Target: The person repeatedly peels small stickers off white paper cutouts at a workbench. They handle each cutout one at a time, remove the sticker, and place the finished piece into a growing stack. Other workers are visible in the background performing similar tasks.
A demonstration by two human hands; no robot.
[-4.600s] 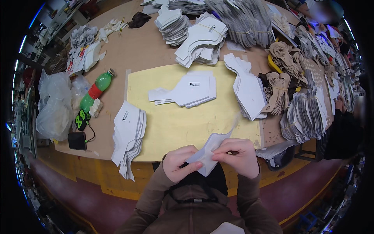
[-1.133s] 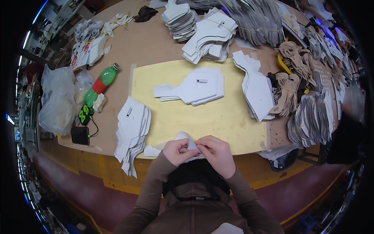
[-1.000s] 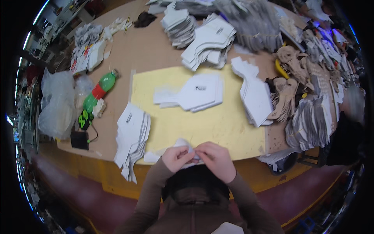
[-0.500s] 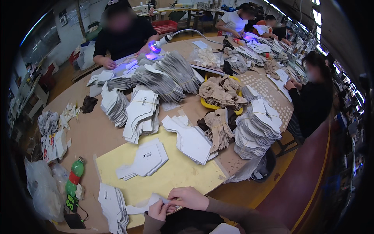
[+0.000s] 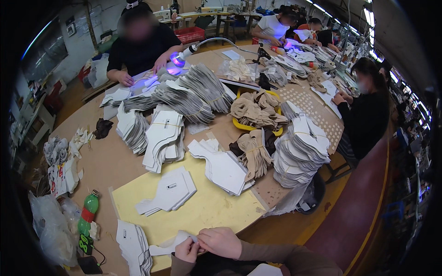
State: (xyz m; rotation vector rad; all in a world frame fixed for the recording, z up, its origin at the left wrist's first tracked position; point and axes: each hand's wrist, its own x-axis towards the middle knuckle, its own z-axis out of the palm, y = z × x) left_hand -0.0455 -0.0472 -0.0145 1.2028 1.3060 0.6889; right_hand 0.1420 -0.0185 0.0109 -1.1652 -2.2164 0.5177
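Low in the view, at the near edge of the table, my left hand [image 5: 186,250] is closed in a pinch on a white curved cut piece [image 5: 165,247], whose narrow end points left. My right hand [image 5: 221,242] is closed at the same piece, its fingertips meeting my left fingers. What lies between the fingertips is mostly hidden. Just left stands a fanned stack of similar white pieces [image 5: 133,248]. Beyond my hands, a small white stack [image 5: 170,191] rests on a yellow sheet [image 5: 221,214], and another white stack [image 5: 221,168] overlaps the sheet's far edge.
A green bottle [image 5: 88,214] with a red band and a clear plastic bag [image 5: 50,225] are at the left. Banded grey bundles [image 5: 184,96], a yellow basket [image 5: 237,125] of beige pieces and a tall white stack [image 5: 301,152] stand farther back. Co-workers sit around the table.
My right hand has come down slightly, and its fingers are more curled against the left ones. The whole view has shifted slightly; my left hand stays on the white piece.
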